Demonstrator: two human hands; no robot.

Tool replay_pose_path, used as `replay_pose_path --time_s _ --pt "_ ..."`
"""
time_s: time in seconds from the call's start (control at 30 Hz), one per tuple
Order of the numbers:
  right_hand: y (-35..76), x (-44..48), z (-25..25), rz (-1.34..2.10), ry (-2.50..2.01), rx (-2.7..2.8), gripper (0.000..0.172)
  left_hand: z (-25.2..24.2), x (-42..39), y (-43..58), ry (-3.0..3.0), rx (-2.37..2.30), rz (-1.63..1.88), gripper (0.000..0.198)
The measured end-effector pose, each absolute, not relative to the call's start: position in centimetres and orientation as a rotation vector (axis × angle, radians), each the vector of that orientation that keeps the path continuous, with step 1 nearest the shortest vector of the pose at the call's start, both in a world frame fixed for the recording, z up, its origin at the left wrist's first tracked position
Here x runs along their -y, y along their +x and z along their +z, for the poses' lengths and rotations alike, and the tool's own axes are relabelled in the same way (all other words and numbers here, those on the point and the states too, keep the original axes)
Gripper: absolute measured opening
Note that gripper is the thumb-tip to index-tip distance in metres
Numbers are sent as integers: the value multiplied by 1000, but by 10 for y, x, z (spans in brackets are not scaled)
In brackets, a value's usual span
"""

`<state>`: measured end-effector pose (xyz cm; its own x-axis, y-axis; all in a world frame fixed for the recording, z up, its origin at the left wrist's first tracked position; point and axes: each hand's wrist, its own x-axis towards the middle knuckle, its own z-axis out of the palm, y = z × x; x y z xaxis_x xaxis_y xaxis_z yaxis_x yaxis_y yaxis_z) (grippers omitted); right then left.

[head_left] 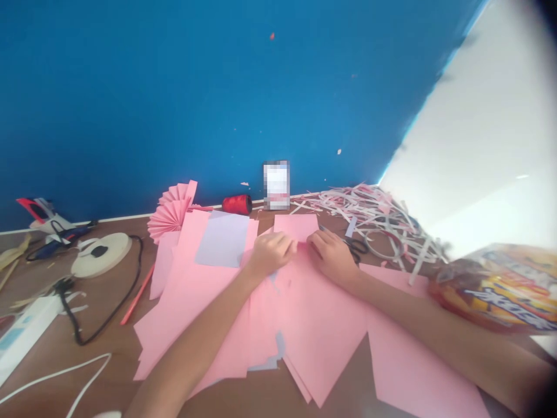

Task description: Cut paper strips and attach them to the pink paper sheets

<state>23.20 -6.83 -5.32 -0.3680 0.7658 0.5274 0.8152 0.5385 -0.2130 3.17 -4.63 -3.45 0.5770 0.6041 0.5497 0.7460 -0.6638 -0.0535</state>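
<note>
A small pink sheet of paper [296,225] stands out between my two hands, above a pile of larger pink sheets [322,325]. My left hand [270,254] is closed with its fingertips at the sheet's lower left edge. At the lower right edge, the curled fingers of my right hand [334,256] press on the same sheet. Part of its lower edge is hidden by the fingers. Scissors [359,247] lie just beyond my right hand. A lilac sheet [223,239] rests on the pink pile to the left of my left hand.
A pleated pink paper fan [170,212], a red thread spool [237,204] and a phone [277,186] are by the blue wall. Paper strips [365,206] heap at the back right, near a bread bag [500,290]. Left are a red pen [138,295] and power strip [28,334].
</note>
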Motion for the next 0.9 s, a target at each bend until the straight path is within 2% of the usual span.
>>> replay_pose_path --time_s 0.13,0.23,0.37,0.53,0.7,0.9 --pt "235 71 -53 -51 -1203 1921 8 -44 47 36 -2624 643 -780 39" --pt "236 72 -54 -38 -1114 1839 6 -47 42 36 -2615 826 -834 36" --pt "234 72 -51 -34 -1016 1955 11 -46 34 29 -2634 1095 -959 39" --pt "232 69 -48 -29 -1020 2089 20 -41 34 30 -2747 932 -1104 44" --pt "233 66 -55 -44 -974 2187 23 -38 41 36 -2777 645 -1056 41" --pt "235 68 -54 -25 -1070 2108 20 -38 42 33 -2610 704 -1100 43"
